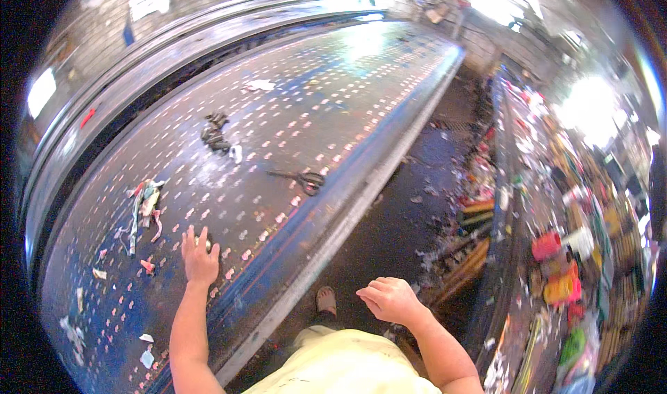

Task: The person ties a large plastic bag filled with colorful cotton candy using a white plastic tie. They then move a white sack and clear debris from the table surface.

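My left hand [200, 258] is over the near part of a long dark table [271, 137], its fingers spread and the fingertips at the surface. Small pale marks in rows cover the tabletop. Off the table's edge, above the floor, my right hand [392, 301] hangs with curled fingers; nothing shows in it. Black-handled scissors [302, 180] lie by the table's right edge, beyond my left hand. Left of that hand is a tangle of pale and pink fabric scraps [146, 203]. Farther up lies a dark crumpled bundle [215, 133] with a white end.
A white scrap [260, 85] is farther along the table. Scraps litter the dark aisle floor [410, 192] on my right. Beyond it, a cluttered bench [514, 255] carries red and yellow spools [561, 286] and bags. A second long table [125, 88] runs along the left.
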{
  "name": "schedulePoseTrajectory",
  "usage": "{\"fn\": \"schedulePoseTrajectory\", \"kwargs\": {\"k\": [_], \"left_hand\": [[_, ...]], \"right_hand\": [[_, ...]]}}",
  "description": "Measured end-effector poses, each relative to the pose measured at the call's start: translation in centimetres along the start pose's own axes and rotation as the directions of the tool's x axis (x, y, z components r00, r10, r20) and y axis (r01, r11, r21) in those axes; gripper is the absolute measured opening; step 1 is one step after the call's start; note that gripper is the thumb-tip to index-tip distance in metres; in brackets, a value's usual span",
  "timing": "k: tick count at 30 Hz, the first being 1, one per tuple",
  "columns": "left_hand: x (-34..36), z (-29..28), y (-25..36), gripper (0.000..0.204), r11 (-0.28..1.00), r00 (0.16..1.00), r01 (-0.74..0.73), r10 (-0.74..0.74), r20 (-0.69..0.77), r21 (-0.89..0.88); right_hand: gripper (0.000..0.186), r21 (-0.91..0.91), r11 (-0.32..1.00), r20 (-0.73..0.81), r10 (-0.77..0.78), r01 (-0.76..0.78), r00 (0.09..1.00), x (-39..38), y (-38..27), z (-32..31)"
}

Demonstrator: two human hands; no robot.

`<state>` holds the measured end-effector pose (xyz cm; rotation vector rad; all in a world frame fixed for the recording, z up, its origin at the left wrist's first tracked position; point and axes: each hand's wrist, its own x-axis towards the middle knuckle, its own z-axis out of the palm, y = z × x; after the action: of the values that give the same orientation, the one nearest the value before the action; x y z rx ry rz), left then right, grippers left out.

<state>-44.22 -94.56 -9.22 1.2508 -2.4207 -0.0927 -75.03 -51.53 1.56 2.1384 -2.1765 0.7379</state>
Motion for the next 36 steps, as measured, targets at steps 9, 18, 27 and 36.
{"fn": "schedulePoseTrajectory", "kwargs": {"k": [9,18,27,36], "left_hand": [[11.9,5.4,9.1,0.072,0.998,1.0,0.019,-0.018,0.015,-0.068],[12.7,9.5,8.3,0.051,0.987,0.984,0.158,-0.16,-0.084,-0.028],[12.6,10.8,5.4,0.044,0.967,0.936,0.223,-0.177,-0.305,0.125],[13.6,6.7,11.3,0.023,0.99,0.89,0.0,0.063,-0.452,0.139]], "right_hand": [[0.03,-0.111,0.977,0.418,-0.12,0.181,0.901,17.8,11.3,2.5],[0.073,-0.102,0.988,0.132,0.127,-0.114,0.983,31.6,20.3,12.3],[0.052,0.134,0.94,0.409,0.235,-0.313,0.882,30.1,19.8,8.9],[0.055,0.27,0.716,-0.306,0.698,-0.644,0.647,6.5,28.5,-5.7]]}}
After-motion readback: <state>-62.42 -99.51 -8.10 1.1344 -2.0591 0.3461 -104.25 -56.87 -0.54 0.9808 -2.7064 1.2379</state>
